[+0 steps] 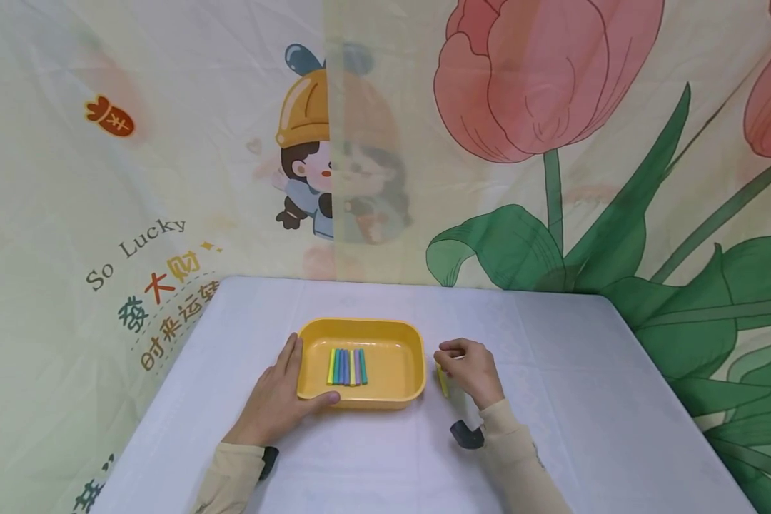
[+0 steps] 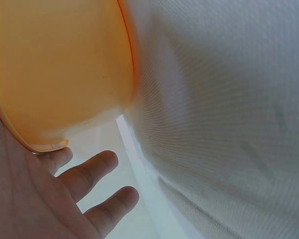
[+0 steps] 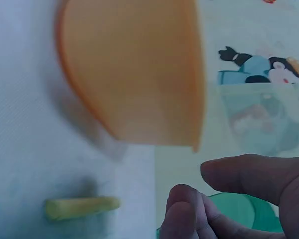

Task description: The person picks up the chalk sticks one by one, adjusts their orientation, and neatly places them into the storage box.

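A yellow plastic tray (image 1: 392, 368) lies on the table, with several short coloured sticks (image 1: 346, 367) in a row inside it: yellow, green, blue and purple ones. My left hand (image 1: 271, 400) rests against the tray's left side, fingers straight along the outside and thumb at the near rim. To the right of the tray, my right hand (image 1: 474, 373) hovers above a yellow chalk-like stick (image 1: 442, 383). In the right wrist view that stick (image 3: 82, 207) lies on the table, apart from the hand; thumb and fingertips are separated with nothing between them.
White cloth covers the table (image 1: 552, 400). A printed curtain (image 1: 385, 143) with tulips and cartoon figures hangs behind the table's far edge. Dark wrist-camera parts (image 1: 467, 434) show by each sleeve.
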### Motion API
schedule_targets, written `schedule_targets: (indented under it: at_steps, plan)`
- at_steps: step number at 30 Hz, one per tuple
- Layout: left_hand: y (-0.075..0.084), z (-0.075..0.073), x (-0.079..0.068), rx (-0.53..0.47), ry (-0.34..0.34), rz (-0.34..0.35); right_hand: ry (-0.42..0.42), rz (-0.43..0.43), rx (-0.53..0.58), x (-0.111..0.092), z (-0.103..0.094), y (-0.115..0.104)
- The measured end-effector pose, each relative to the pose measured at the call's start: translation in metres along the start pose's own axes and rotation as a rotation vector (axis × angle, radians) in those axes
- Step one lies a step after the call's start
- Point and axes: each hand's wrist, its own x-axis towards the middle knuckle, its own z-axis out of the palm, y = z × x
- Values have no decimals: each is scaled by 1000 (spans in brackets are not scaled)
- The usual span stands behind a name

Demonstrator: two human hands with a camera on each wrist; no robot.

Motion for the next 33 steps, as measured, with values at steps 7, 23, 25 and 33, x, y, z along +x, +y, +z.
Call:
schedule_targets:
  at_steps: [7,23,25,33]
  plan:
    - [0,1,1,-6,-11,-6,21,-11,-162,5,7,24]
    - [2,-1,1,-14,-6,-7,0,-7,-213,8,11,30]
    - [2,-1,1,-13,-5,-6,3,-11,-212,8,12,30]
    - [1,-1,-1,-15,-7,-14,9,0,-188,8,14,33]
